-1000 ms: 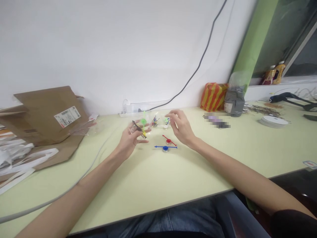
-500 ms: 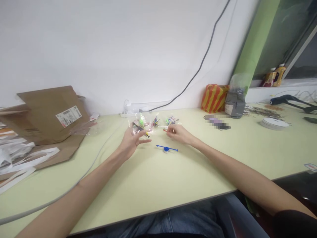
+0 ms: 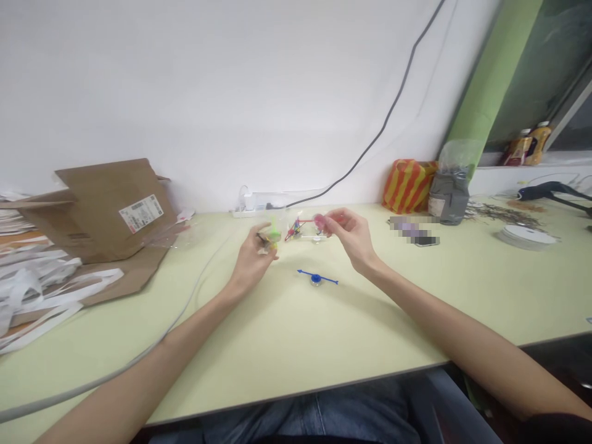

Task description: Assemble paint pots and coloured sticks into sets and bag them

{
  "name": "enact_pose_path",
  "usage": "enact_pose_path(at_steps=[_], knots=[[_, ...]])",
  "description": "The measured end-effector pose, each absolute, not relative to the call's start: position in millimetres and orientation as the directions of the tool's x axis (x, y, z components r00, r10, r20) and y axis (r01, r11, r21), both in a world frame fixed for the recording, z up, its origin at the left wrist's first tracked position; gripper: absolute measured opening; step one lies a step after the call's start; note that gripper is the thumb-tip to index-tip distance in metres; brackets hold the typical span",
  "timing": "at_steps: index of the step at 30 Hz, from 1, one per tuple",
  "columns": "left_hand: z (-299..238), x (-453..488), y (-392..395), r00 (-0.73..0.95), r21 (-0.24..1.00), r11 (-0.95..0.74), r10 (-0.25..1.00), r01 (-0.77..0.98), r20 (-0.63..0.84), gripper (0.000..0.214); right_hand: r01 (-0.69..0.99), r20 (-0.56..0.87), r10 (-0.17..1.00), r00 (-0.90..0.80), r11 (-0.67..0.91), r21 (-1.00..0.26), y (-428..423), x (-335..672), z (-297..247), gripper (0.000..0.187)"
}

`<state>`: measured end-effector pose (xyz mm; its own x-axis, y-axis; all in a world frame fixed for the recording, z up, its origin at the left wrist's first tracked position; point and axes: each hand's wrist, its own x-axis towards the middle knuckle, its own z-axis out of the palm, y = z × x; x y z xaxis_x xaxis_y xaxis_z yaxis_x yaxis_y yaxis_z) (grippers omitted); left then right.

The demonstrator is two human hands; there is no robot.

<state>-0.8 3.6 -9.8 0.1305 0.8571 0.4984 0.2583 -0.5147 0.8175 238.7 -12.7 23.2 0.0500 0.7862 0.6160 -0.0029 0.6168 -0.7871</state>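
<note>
My left hand (image 3: 252,251) is closed around a clear plastic bag (image 3: 274,233) with green, yellow and black plastic pieces. Between the thumb and fingertips of my right hand (image 3: 355,239) is a red arrow spinner (image 3: 319,220) with a round middle, raised above the table. Below and between the hands lies a blue arrow spinner (image 3: 316,279) on a small clear round base. A white arrow spinner (image 3: 317,239) and a small heap of coloured pieces (image 3: 292,232) lie behind it, partly screened by the red one.
On the left are a brown cardboard box (image 3: 104,216), white straps (image 3: 41,296) and a grey cable (image 3: 171,324). A power strip (image 3: 245,213) runs along the wall. To the right are a striped bag (image 3: 407,185), a grey bag (image 3: 448,197), a phone (image 3: 428,241) and a white reel (image 3: 527,236).
My right hand has risen from the table with the red arrow spinner. My left hand has turned inward and its fingers have closed more around the bag. The view has shifted slightly left.
</note>
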Motion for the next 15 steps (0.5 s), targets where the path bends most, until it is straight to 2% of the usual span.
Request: enact_pose_path(at_steps=[4,7,9,11,13,15], knots=[[-12.3,0.9,1.7,0.200,0.687,-0.577,0.810,0.443,0.551,0.054,0.036,0.660,0.750,0.042,0.659,-0.751,-19.2,235.6,26.2,0.026],[-13.3,0.6,0.5,0.259,0.568,-0.612,0.771,0.550,0.581,0.058,0.120,0.732,0.678,0.069,0.722,-0.681,-23.0,235.2,24.7,0.021],[-14.0,-1.1,0.5,0.297,0.490,-0.620,0.755,0.613,0.584,0.061,0.242,0.816,0.574,0.073,0.783,-0.573,-26.1,234.3,22.7,0.013],[-14.5,-3.1,0.7,0.348,0.423,-0.644,0.731,0.638,0.587,0.062,0.395,0.899,0.437,0.019,0.823,-0.408,-29.2,232.4,20.5,0.005],[-14.4,-3.9,-0.1,0.419,0.360,-0.695,0.684,0.622,0.597,0.061,0.497,0.943,0.327,-0.069,0.831,-0.251,-31.6,229.6,18.0,0.008],[-13.1,-2.2,-3.2,0.476,0.344,-0.746,0.642,0.571,0.601,0.061,0.536,0.953,0.276,-0.127,0.827,-0.168,-32.4,226.6,14.6,0.011]])
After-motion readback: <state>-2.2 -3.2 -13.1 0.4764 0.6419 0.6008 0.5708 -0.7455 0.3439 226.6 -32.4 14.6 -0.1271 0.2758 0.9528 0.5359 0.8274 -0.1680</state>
